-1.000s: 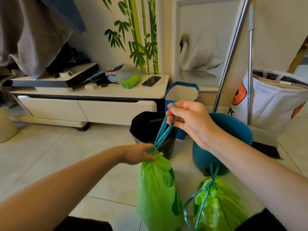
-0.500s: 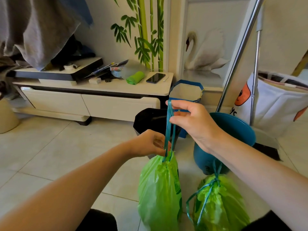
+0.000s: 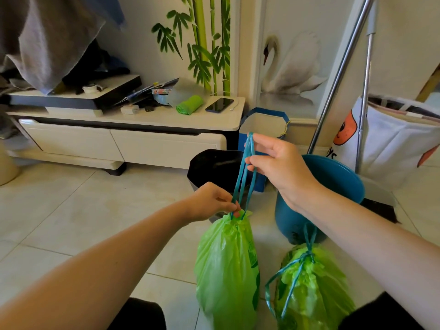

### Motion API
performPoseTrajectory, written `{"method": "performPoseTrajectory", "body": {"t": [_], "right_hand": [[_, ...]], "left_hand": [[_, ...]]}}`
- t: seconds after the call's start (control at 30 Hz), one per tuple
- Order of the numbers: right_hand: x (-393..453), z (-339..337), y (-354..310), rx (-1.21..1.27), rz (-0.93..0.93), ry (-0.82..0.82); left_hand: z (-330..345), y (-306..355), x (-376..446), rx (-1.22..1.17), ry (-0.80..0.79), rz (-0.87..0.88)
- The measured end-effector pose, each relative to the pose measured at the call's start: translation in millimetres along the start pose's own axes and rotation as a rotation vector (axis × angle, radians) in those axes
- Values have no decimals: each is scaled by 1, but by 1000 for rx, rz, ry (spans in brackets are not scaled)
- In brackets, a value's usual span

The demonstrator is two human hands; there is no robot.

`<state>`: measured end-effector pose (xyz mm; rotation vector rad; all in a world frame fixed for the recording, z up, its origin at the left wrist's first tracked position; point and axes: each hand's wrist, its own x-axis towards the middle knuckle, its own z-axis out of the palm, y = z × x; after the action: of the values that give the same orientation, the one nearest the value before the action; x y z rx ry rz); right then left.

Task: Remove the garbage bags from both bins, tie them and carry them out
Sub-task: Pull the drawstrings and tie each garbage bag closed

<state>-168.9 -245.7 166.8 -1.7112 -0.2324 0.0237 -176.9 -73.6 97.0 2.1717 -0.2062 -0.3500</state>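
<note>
The right hand (image 3: 278, 167) is holding up the teal drawstring (image 3: 245, 172) of a green garbage bag (image 3: 226, 267), its fingertips pinching the top of the loops while the strands are running straight down to the gathered mouth of the bag. The left hand (image 3: 212, 203) is pinching that gathered mouth just where the strings are coming out, fingers curled around the neck. The bag is hanging below both hands, in front of the black bin (image 3: 212, 167).

A second green garbage bag (image 3: 312, 289) is sitting on the floor (image 3: 71, 222) to the right of the first one, its own teal string already knotted at the top and its loose loop trailing down the side. It is lying just in front of the blue bin (image 3: 333, 184), which is tilting with its open mouth facing up and towards the camera. The black bin is standing left of the blue bin, in front of the low white counter (image 3: 142, 129).

On the counter, behind the black bin, a phone (image 3: 219, 105) and a rolled green cloth (image 3: 189, 105) are lying side by side. A white fabric basket (image 3: 392, 144) is standing right of the blue bin, with two metal poles (image 3: 338, 84) leaning up beside it.
</note>
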Motion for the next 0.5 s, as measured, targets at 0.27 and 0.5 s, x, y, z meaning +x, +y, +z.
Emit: {"method": "performPoseTrajectory", "body": {"t": [0.27,0.5], "right_hand": [[2,-6,3,3,-41,131],[4,-13,7,-110,-133,167]], "left_hand": [[-9,-9,-2,-127,43,-84],[-15,-13,-4,-168,63,-180]]}}
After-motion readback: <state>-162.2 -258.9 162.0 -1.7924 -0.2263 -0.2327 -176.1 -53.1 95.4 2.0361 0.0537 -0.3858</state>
